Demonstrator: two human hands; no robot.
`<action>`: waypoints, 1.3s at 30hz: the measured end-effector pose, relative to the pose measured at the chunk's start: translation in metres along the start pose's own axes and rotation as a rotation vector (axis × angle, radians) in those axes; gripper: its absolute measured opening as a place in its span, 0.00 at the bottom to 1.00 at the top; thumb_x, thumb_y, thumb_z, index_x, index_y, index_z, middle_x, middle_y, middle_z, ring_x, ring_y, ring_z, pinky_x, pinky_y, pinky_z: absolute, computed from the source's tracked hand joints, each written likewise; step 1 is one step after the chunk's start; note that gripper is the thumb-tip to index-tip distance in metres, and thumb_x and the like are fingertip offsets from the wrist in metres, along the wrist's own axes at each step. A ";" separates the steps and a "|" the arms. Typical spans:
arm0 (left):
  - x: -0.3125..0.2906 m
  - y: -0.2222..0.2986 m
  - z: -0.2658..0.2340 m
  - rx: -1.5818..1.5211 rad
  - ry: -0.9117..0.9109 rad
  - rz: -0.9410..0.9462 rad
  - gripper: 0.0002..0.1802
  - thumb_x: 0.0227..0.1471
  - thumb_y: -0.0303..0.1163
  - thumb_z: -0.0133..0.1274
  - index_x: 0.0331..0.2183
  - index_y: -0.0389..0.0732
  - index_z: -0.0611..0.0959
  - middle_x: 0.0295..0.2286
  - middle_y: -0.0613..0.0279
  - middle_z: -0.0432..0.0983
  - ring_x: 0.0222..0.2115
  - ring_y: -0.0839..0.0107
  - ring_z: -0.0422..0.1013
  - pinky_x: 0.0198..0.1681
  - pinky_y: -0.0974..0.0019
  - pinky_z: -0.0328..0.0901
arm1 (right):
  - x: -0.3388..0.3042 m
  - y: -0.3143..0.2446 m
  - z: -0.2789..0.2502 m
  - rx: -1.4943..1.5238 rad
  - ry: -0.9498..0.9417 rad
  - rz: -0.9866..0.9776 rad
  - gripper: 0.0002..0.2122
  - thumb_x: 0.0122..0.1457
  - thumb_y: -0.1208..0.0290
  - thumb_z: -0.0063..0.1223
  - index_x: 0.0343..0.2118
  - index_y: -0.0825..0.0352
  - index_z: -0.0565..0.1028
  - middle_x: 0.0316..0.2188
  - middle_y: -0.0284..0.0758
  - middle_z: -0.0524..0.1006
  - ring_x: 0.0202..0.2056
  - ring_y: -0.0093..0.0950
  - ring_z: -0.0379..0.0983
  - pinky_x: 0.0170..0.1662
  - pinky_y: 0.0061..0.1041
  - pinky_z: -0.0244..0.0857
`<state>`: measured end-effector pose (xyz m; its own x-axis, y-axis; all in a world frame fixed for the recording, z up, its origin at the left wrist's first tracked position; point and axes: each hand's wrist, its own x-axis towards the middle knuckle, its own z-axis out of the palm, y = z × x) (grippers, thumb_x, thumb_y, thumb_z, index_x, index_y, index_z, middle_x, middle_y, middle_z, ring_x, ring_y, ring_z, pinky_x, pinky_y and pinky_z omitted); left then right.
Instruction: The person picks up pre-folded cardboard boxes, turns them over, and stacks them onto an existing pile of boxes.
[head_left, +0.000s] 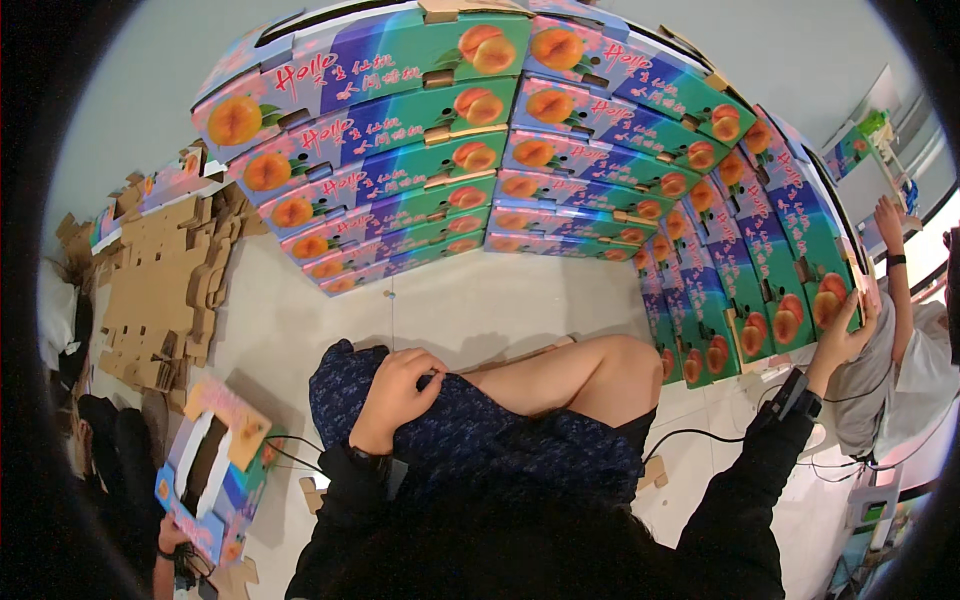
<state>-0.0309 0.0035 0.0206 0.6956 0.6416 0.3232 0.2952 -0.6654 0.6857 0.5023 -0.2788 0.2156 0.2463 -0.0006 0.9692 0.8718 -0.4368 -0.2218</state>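
Observation:
My right hand [848, 332] reaches out to the right and grips the near corner of the top fruit carton [812, 235] of the right stack. This carton is blue, pink and green, printed with peaches. My left hand [402, 392] rests on the dark blue patterned cloth [480, 430] over my lap. Its fingers are curled toward the thumb, and no object shows in them. Two more stacks of the same cartons stand ahead, the left one [360, 75] and the middle one [625, 75].
Flattened brown cardboard [155, 275] lies piled at the left. Nearby, another person's hand [172, 535] touches a carton [235, 475] with an oblong opening. At the right edge a second person's arm [895, 290] is raised beside the right stack. Black cables [690, 432] cross the pale tiled floor [400, 290].

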 end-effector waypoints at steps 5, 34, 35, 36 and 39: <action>0.001 -0.011 0.004 -0.023 -0.026 -0.015 0.05 0.41 0.26 0.55 0.27 0.41 0.80 0.26 0.59 0.76 0.31 0.58 0.73 0.35 0.61 0.65 | 0.005 -0.002 -0.004 0.048 -0.033 0.036 0.17 0.57 0.65 0.56 0.43 0.75 0.73 0.42 0.41 0.75 0.45 0.30 0.70 0.52 0.25 0.59; -0.247 -0.187 -0.125 0.779 0.400 -1.139 0.71 0.19 0.53 0.70 0.62 0.46 0.50 0.51 0.51 0.63 0.53 0.53 0.60 0.58 0.40 0.46 | -0.156 -0.176 0.005 0.167 -0.776 -0.460 0.12 0.43 0.84 0.51 0.34 0.68 0.70 0.37 0.41 0.72 0.43 0.45 0.69 0.46 0.40 0.63; -0.245 -0.186 -0.131 0.780 0.406 -1.143 0.71 0.19 0.53 0.70 0.62 0.46 0.50 0.51 0.51 0.63 0.53 0.53 0.60 0.58 0.40 0.46 | -0.156 -0.181 0.010 0.218 -0.811 -0.439 0.12 0.42 0.84 0.51 0.33 0.68 0.70 0.37 0.41 0.72 0.42 0.45 0.69 0.45 0.40 0.63; -0.240 -0.184 -0.136 0.753 0.363 -1.130 0.71 0.18 0.53 0.70 0.62 0.45 0.50 0.49 0.49 0.65 0.52 0.51 0.60 0.57 0.44 0.48 | -0.153 -0.188 0.015 0.253 -0.779 -0.480 0.11 0.42 0.84 0.51 0.32 0.69 0.70 0.36 0.42 0.72 0.40 0.44 0.69 0.43 0.38 0.63; -0.258 -0.205 -0.142 0.762 0.319 -1.148 0.74 0.14 0.53 0.71 0.62 0.44 0.51 0.46 0.52 0.67 0.48 0.52 0.62 0.56 0.43 0.49 | -0.144 -0.200 0.023 0.284 -0.772 -0.480 0.11 0.42 0.84 0.51 0.31 0.69 0.70 0.34 0.41 0.72 0.39 0.44 0.69 0.43 0.38 0.63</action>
<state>-0.3641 0.0287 -0.1105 -0.3156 0.9482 0.0358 0.9349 0.3043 0.1825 0.3020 -0.1701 0.1178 -0.0415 0.7604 0.6481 0.9979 -0.0009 0.0650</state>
